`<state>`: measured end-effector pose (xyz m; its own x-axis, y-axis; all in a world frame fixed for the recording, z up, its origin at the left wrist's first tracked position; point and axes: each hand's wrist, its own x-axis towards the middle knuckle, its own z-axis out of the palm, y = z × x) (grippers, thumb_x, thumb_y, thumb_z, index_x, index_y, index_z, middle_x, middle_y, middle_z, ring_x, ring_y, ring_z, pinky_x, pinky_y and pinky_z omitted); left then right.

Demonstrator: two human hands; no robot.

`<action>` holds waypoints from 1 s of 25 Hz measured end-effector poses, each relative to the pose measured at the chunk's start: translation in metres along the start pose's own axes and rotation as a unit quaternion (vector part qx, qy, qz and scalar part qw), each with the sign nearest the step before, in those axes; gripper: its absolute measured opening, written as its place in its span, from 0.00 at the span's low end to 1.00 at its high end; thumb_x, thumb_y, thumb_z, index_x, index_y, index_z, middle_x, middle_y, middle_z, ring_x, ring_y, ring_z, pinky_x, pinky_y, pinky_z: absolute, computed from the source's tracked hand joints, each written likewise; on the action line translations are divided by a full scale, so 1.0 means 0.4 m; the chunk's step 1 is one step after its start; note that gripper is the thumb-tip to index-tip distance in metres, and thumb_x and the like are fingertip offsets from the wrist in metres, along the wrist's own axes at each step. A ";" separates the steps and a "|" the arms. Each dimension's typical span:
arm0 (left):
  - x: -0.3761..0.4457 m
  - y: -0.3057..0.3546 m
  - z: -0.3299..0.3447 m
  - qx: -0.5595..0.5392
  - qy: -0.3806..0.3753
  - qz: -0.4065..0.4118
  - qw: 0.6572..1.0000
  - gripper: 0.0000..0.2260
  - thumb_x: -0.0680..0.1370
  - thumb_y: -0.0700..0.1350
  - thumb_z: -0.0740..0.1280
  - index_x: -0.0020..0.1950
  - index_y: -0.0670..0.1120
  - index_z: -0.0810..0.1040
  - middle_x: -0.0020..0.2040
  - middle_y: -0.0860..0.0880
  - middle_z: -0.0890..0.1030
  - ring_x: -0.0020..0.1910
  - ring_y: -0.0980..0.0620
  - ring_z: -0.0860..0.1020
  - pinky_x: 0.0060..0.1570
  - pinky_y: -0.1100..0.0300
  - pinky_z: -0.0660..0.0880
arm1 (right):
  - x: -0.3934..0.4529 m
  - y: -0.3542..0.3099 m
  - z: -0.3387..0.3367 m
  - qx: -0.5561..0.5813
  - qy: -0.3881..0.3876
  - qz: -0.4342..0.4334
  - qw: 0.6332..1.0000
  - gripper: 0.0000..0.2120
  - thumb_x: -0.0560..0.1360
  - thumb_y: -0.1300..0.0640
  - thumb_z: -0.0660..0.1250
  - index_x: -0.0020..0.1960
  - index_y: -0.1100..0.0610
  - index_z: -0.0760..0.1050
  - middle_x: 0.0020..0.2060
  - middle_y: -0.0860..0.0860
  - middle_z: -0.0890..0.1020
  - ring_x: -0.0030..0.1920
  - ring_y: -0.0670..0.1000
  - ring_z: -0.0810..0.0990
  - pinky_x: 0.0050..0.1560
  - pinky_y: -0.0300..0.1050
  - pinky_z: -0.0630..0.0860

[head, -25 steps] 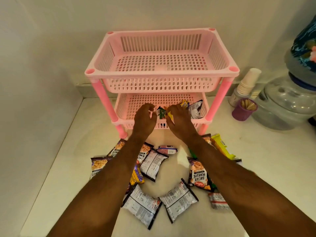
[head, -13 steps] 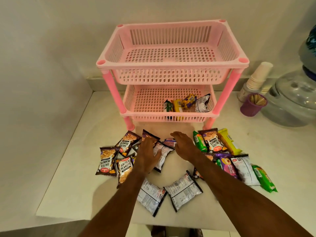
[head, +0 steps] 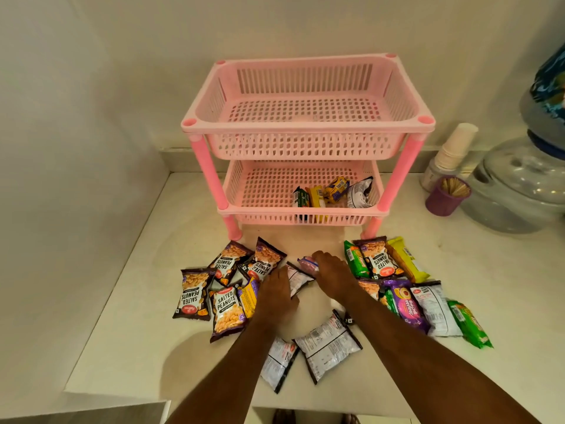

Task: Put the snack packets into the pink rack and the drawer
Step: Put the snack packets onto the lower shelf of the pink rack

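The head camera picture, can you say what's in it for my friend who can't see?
Two bare hands, the left hand and right hand, reach down onto snack packets scattered on a white counter. Behind them stands a pink rack: its top basket is empty, and its lower basket holds a few packets at the right.

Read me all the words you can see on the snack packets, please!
"SALTED PEANUTS": upright packet left of the left hand.
"SALTED PEANUTS": upside-down, far-left packet.
"SALTED PEANUTS": tilted packet near the rack's leg.
"SALTED PEANUTS": tilted packet beside it.
"SALTED PEANUTS": upside-down packet on the right.
Everything else, including the silver packet backs, purple packet and rack snacks, is too small or blurred.
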<state>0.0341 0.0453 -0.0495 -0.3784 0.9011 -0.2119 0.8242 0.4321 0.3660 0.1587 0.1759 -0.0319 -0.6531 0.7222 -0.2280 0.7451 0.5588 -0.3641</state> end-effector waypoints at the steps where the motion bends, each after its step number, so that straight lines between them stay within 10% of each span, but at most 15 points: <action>1: 0.001 0.005 -0.007 -0.021 0.008 -0.004 1.000 0.35 0.78 0.49 0.66 0.80 0.41 0.56 0.78 0.43 0.63 0.77 0.45 0.61 0.76 0.55 0.55 | -0.006 0.004 0.000 0.023 0.012 0.006 1.000 0.19 0.81 0.54 0.64 0.70 0.55 0.68 0.62 0.57 0.78 0.62 0.61 0.76 0.61 0.54 0.73; 12: 0.047 0.049 -0.194 -0.198 0.321 0.050 0.925 0.22 0.70 0.39 0.68 0.64 0.43 0.75 0.59 0.47 0.77 0.60 0.46 0.73 0.64 0.53 0.70 | -0.029 -0.047 -0.149 0.320 0.193 -0.009 0.927 0.21 0.74 0.46 0.68 0.63 0.40 0.63 0.52 0.46 0.82 0.49 0.46 0.83 0.46 0.47 0.80; 25: 0.302 -0.037 -0.444 -0.082 0.345 0.003 0.935 0.15 0.73 0.40 0.70 0.59 0.41 0.78 0.57 0.42 0.80 0.58 0.39 0.76 0.60 0.47 0.71 | 0.218 -0.258 -0.328 0.263 0.069 -0.033 0.962 0.14 0.84 0.48 0.57 0.58 0.59 0.66 0.40 0.59 0.79 0.38 0.60 0.78 0.35 0.46 0.68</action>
<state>-0.0984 0.1541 0.0806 -0.6018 0.6885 0.4048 0.7730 0.3747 0.5119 0.0427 0.2348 0.1044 -0.6445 0.7604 -0.0797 0.5078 0.3479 -0.7881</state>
